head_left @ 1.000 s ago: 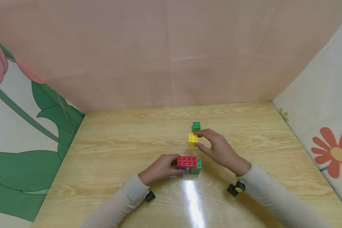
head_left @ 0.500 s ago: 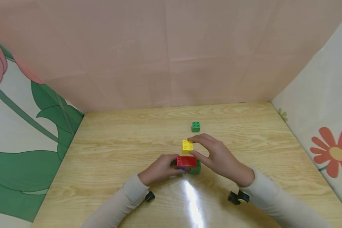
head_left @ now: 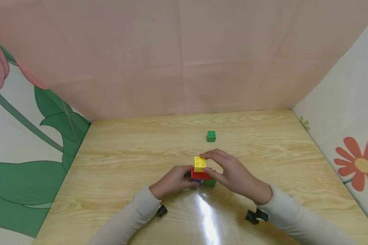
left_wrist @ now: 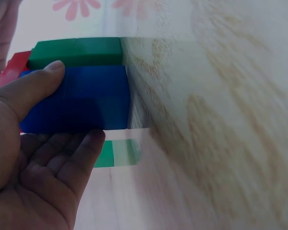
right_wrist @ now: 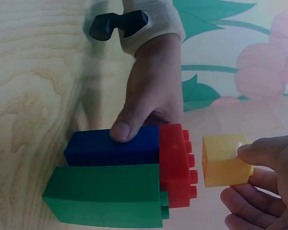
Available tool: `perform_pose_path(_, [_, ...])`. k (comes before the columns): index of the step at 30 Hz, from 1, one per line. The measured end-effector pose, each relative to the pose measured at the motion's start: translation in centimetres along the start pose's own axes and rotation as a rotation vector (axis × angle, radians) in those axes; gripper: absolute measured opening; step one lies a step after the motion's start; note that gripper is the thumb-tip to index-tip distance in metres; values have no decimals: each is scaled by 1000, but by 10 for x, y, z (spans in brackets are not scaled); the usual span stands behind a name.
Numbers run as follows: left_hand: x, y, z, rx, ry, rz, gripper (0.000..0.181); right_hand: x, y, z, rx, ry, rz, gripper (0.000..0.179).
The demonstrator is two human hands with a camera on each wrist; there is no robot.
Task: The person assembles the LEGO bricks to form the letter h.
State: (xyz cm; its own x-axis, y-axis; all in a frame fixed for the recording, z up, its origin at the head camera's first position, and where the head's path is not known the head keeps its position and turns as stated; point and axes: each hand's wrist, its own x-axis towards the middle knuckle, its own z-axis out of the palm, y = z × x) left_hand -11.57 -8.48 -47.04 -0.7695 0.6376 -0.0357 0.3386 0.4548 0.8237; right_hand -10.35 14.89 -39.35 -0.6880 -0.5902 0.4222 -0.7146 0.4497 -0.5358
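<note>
My left hand grips the blue block column between thumb and fingers. A green block column stands beside the blue one, both upright on the table. Across their tops lies a red eight-stud block, leaving some green studs bare. My right hand pinches a yellow four-stud block between thumb and fingers. In the right wrist view a gap shows between the yellow block and the red studs. From the head, the yellow block overlaps the red one's left part.
A loose green four-stud block sits on the wooden table behind the hands. A pinkish cloth hangs at the back, with flower-printed panels at the sides. Black wrist mounts hang by the sleeves.
My right hand has brought the yellow block leftward and nearer, from in front of the loose green block to over the red block. The left hand has kept its grip in place.
</note>
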Motion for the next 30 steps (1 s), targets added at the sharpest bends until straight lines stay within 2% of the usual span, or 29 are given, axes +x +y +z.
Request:
perform_pose_path(5, [0,1,0,-11,-5,-7,44,-1,1,3,7,-1,-1,39])
perform_pose_path(14, [1,0,0,21,0,1,43,-1,0,7,16,-17,1,38])
perform_pose_path(30, [0,0,0,8,3,-21,40,-3,-1,11,-23,-32,35,40])
